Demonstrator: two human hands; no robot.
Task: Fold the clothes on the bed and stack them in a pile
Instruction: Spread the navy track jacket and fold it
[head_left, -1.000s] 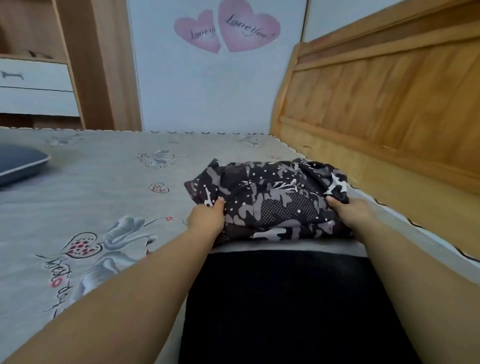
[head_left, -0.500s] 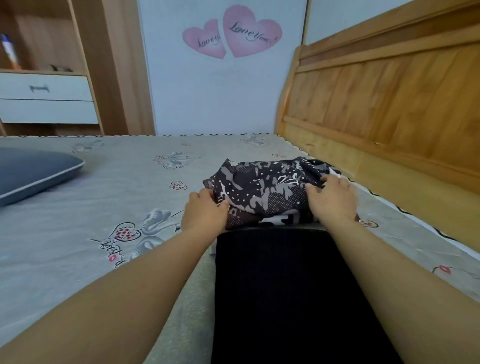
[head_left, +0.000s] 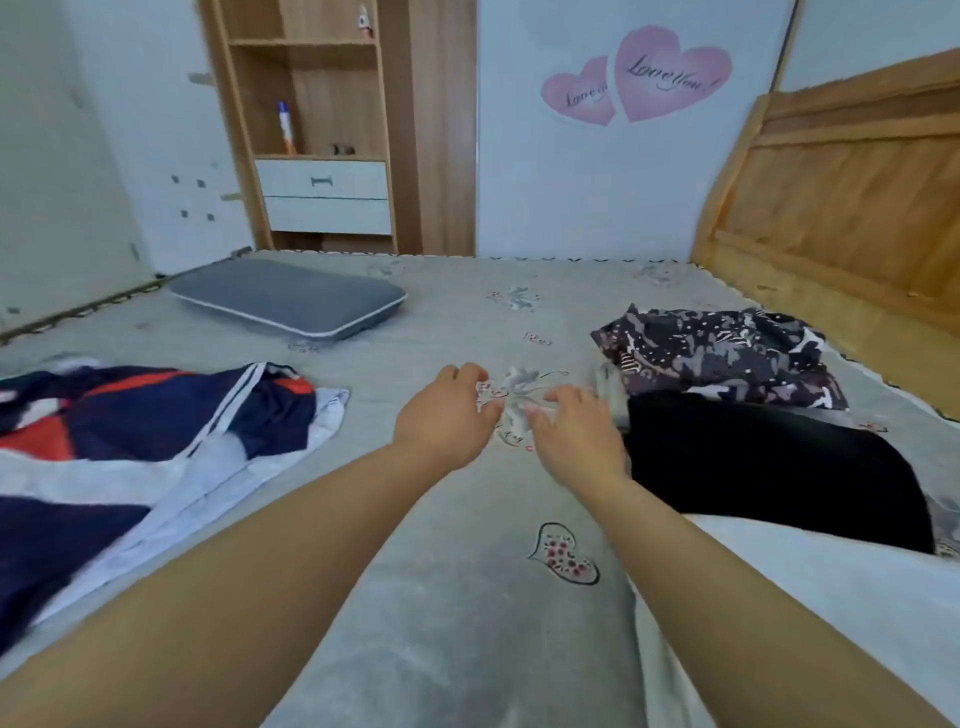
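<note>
Nearest, only the two bare forearms are seen, stretched out over the bed (head_left: 441, 597), whose grey printed cover is bare between them. A little further on, the left hand (head_left: 441, 415) and the right hand (head_left: 574, 436) are held side by side above the cover, close to each other but not touching; the fingers of both are loosely curled and nothing is gripped in either. To the right of the right hand a black garment (head_left: 769, 467) is laid flat, apparently folded, with a white cloth (head_left: 831, 597) at its near edge; what that cloth is cannot be told. Just beyond the black garment a patterned garment (head_left: 722, 353) is set down as a compact bundle, its near edge lapping onto the black one, close to the wooden headboard (head_left: 852, 208). These two may be judged as folded and as the start of a pile, though a neat stack is not yet formed. On the left, well apart from them, a navy, red and white jacket (head_left: 130, 436) is spread out loose and unfolded. About half of the visible work may thus be reckoned as done: the jacket is left to be folded and carried to the pile. Further off a grey pillow (head_left: 291, 301) is lying near the far edge of the bed.
</note>
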